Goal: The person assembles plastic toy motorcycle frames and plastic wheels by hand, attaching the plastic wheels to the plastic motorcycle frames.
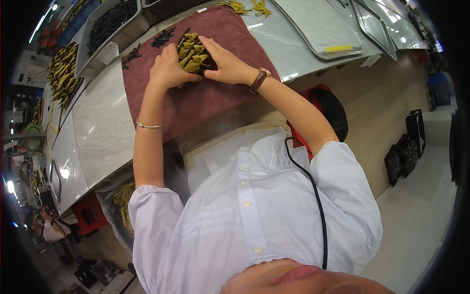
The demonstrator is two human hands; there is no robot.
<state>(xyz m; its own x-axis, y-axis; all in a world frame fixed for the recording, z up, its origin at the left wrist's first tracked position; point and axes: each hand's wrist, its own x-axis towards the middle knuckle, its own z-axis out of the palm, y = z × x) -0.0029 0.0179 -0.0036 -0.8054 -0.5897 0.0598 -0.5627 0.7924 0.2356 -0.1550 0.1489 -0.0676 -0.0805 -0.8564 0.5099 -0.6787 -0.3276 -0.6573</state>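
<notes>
On the dark red cloth (196, 110), a cluster of yellow-green and black pieces (192, 50) sits between my hands; the exact kind of piece I cannot make out. My left hand (166, 68) curves round its left side, thumb along the near edge. From the right, my right hand (227, 63) presses against it, fingers reaching over the far side and thumb near the left one. The hands partly hide the cluster. Left of my left hand lie a small heap of black pieces (163, 37) and a few more dark pieces (131, 56) on the cloth.
At the back left stands a grey bin (144, 22) of black pieces. A pile of yellow-green pieces (62, 73) is further left. Loose yellow pieces (237, 7) lie past the cloth. A metal-edged tray (320, 24) is at the right. Below the left table edge hangs a lined bag (110, 196).
</notes>
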